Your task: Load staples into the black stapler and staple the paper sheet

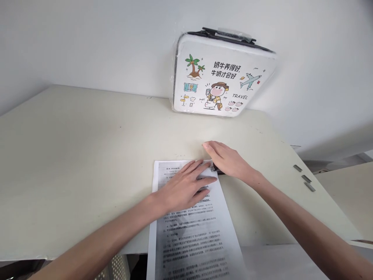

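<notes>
Printed sheets of paper (189,241) lie on the table, their lower end reaching past its front edge. My left hand (189,182) rests flat on the upper part of the paper with its fingers spread. At the paper's top right corner is a dark stapler (215,168), its metal front end over the corner. My right hand (225,159) lies over the stapler from above and covers most of it. How far the stapler is pressed down is hidden under the palm.
A white case with cartoon pictures (221,77) and a black handle stands at the back against the wall. Several small strips of staples (305,179) lie near the right edge of the pale table (87,155). A perforated chair-like surface (116,267) shows below the front edge.
</notes>
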`<state>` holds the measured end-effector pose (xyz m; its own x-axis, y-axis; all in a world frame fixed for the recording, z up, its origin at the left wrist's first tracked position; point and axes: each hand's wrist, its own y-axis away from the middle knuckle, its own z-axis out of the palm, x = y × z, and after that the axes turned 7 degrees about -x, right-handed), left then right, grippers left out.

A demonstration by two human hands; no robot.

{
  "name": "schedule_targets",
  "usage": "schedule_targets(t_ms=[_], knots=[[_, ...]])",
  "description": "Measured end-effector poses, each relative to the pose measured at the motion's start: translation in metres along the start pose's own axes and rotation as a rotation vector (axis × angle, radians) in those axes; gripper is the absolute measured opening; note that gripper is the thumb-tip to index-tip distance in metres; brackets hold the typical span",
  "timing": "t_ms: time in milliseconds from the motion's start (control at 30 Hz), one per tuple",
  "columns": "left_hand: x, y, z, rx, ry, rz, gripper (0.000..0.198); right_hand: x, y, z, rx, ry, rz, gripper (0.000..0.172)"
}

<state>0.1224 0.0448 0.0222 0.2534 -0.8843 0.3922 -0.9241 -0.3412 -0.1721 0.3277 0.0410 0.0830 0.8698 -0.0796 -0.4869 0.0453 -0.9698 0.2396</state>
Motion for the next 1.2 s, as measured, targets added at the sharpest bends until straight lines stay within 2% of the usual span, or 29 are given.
schedule_targets(t_ms=[300, 867, 1200], knots=[[-0.001, 0.000, 0.005, 0.064, 0.002, 0.040, 0.036, -0.001, -0.001, 0.005, 0.004, 0.034, 0.006, 0.044], [-0.001, -0.001, 0.010, 0.050, -0.002, 0.017, 0.037, 0.003, -0.003, 0.010, 0.032, 0.105, 0.019, 0.051], [0.001, -0.002, 0.005, 0.073, 0.025, 0.028, 0.034, -0.004, -0.003, 0.023, 0.114, 0.259, -0.016, 0.048]])
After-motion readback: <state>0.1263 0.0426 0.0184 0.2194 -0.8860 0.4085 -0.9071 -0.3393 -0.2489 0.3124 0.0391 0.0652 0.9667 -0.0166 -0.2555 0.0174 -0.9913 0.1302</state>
